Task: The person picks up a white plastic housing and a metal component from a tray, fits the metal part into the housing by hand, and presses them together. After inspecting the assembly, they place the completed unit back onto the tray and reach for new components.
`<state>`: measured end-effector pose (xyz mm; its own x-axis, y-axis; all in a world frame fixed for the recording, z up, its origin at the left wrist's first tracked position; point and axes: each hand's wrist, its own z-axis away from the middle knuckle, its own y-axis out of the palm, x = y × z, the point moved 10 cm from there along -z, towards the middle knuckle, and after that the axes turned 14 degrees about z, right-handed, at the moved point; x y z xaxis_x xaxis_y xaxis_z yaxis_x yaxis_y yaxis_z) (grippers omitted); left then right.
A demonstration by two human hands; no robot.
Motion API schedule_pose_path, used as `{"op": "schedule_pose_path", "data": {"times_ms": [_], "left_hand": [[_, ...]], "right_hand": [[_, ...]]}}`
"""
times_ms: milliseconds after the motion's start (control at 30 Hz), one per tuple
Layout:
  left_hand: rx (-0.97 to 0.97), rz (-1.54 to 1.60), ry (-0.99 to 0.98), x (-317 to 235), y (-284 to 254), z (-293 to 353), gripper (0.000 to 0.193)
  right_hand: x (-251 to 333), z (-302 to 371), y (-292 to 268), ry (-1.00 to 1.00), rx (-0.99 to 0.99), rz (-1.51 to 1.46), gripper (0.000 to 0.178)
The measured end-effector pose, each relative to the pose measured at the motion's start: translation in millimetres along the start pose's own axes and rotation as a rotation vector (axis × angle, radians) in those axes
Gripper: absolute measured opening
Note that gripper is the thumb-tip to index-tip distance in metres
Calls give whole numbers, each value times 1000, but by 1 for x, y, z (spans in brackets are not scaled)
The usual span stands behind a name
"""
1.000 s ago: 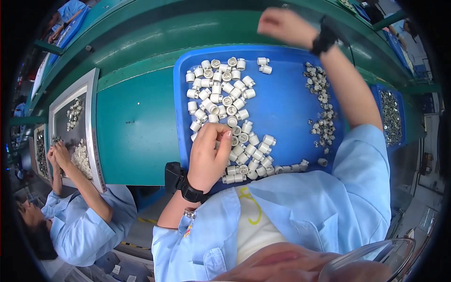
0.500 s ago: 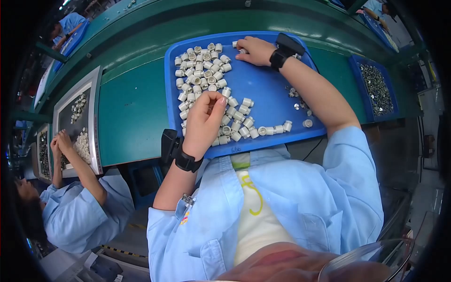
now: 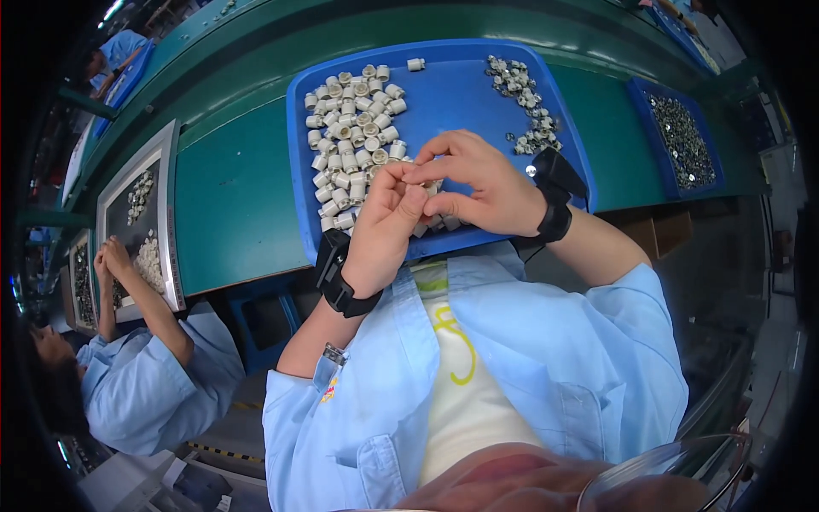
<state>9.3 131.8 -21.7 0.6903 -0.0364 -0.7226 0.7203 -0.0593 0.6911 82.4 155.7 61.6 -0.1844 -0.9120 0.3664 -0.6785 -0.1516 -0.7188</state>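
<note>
My left hand (image 3: pixel 381 226) and my right hand (image 3: pixel 490 188) meet over the near part of a blue tray (image 3: pixel 461 98). The fingertips of both are pinched together and touch. Whatever lies between them is hidden by the fingers. Short white cylindrical pieces (image 3: pixel 348 111), many with a hollow end and a narrower neck, are heaped along the tray's left side. More of them show under and behind my hands. Small shiny metal and white parts (image 3: pixel 516 81) lie in a loose band along the right side. One white piece (image 3: pixel 415 64) lies alone near the far rim.
A blue bin of small metal parts (image 3: pixel 682 141) stands to the right on the green bench (image 3: pixel 230 196). At left, a co-worker's hands (image 3: pixel 113 256) work over a silver-framed tray (image 3: pixel 173 222) with white and metal parts. A blue stool (image 3: pixel 260 316) stands below the bench.
My right hand has come back from the tray's far side to meet my left hand. The left hand has shifted slightly right. The tray appears slightly higher and further left in view.
</note>
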Motion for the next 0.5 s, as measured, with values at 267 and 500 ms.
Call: {"op": "schedule_pose_path", "data": {"times_ms": [267,500], "left_hand": [[-65,-102,14,2,-15,-1,22],[-181,-55,-9,3,-24,1,21]], "right_hand": [[-147,25,-50,450,72,450,28],[-237,47,-44,653,260,784,27]]}}
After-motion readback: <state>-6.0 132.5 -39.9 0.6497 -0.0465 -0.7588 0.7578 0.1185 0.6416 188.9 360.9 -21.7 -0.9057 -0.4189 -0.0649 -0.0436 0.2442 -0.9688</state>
